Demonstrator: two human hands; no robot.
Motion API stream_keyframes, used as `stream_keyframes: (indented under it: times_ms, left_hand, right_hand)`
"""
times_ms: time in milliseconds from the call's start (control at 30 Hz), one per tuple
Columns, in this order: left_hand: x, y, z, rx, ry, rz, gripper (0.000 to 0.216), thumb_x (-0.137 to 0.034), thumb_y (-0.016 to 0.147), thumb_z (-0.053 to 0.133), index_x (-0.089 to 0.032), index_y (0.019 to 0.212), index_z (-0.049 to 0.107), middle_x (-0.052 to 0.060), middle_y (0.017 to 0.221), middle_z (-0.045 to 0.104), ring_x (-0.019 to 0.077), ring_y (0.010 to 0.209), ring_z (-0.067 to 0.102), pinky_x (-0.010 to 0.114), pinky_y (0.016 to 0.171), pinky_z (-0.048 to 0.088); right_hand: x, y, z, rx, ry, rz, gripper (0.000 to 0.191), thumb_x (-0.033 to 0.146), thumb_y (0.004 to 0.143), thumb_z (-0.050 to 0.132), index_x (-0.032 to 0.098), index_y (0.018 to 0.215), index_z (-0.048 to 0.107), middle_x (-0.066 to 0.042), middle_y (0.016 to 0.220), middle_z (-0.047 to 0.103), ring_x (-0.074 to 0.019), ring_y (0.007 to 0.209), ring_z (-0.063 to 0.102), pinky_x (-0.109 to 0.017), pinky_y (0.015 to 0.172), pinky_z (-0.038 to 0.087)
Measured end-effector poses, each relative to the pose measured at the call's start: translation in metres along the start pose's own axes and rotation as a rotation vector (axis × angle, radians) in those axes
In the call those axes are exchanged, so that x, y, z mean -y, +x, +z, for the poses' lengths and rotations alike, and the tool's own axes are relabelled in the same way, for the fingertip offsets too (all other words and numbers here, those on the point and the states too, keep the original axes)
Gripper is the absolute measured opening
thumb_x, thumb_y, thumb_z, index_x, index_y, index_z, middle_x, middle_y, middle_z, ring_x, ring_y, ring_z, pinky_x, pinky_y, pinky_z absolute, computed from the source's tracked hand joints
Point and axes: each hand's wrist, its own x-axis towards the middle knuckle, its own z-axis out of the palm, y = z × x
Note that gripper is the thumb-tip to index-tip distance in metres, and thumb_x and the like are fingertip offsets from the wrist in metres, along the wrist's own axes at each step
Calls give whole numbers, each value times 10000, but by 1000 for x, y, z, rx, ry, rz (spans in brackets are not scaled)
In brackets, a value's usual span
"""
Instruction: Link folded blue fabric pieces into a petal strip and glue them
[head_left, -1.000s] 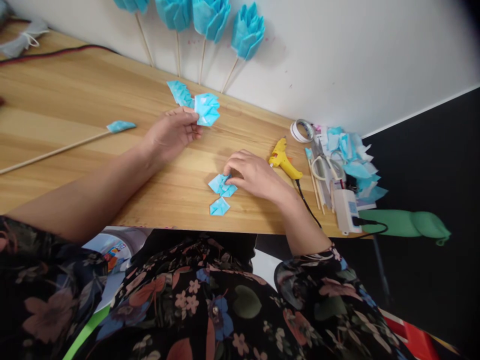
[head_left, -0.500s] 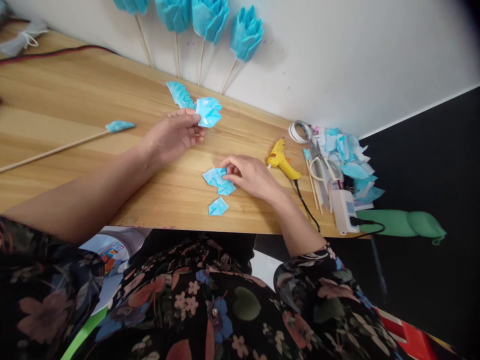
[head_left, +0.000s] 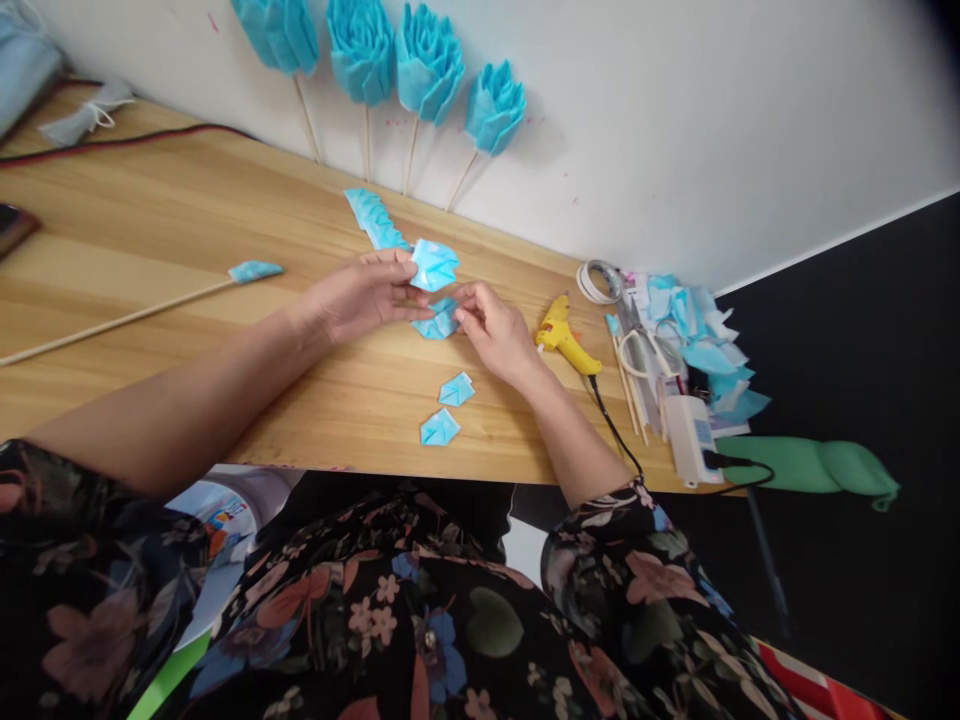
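1. Blue folded paper cluster (head_left: 433, 264) is pinched in the left hand (head_left: 364, 295) above the worktop (head_left: 150, 230).
2. Another folded piece (head_left: 439, 322) is gripped by the right hand (head_left: 495, 335); joining seems underway, so careful alignment is needed.

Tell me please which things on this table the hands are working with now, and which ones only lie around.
In hand:
left hand holds a folded blue cluster
right hand holds a blue folded piece

Lying about:
two loose folded pieces
yellow glue gun
tape roll
stick with blue tip
blue scraps pile
paper flowers on sticks
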Motion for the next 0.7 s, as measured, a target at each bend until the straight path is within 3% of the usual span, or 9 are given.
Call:
stream_keyframes:
  times_ms: [267, 400, 533, 700]
  left_hand:
    - [-2, -2, 2, 11, -11, -15, 71, -167, 903, 658, -159, 833, 658, 32, 838, 739, 200, 799, 692, 519, 957, 526]
    - [-2, -2, 4, -26, -40, 10, 121, -146, 907, 628, -176, 789, 625, 10, 762, 713, 168, 745, 672, 496, 993, 518]
    - [-3, -1, 3, -35, -23, 57, 132, -159, 880, 637, -195, 756, 610, 2, 714, 695, 149, 704, 636, 428, 959, 523]
    - [-4, 0, 2, -46, 9, 58, 135, -194, 877, 663, -202, 758, 602, -3, 730, 688, 143, 703, 624, 385, 903, 509]
  right_hand:
    - [12, -11, -16, 8, -105, -11, 175, 239, 970, 542, 225, 1089, 669, -47, 1036, 772, -211, 926, 694, -350, 826, 489]
    - [25, -25, -31, 233, -174, -39, 125, 242, 959, 589, 213, 974, 710, -34, 970, 763, -189, 860, 661, -318, 771, 441]
    - [28, -33, -34, 470, -182, -188, 104, 240, 952, 636, 204, 1014, 710, -66, 1054, 741, -213, 1003, 642, -336, 871, 438]
    - [28, -34, -30, 495, -232, -275, 64, 211, 945, 636, 194, 932, 696, -77, 1016, 700, -227, 1013, 599, -356, 909, 417]
